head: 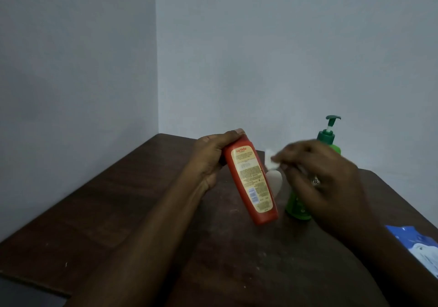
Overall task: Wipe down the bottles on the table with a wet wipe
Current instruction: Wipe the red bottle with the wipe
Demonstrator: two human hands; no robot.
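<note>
Red bottle [251, 183] sits tilted over the dark wooden desk [118, 200], its top end gripped by the left hand [211, 157]. Just beside it, the blurred right hand [324, 178] pinches a white wipe [270, 162]. Behind stands a green pump bottle [297, 208]. A blue packet [422, 247] lies at the desk's right edge.

Dark wooden table [142, 211] in front of me, set into the wall corner — top scuffed, flecked with pale marks | green pump bottle [296, 208] stands upright on it, right of centre | white object [275, 181] just beside it, mostly hidden | blue-and-white wipes packet [422, 247] lies at the right edge
</note>
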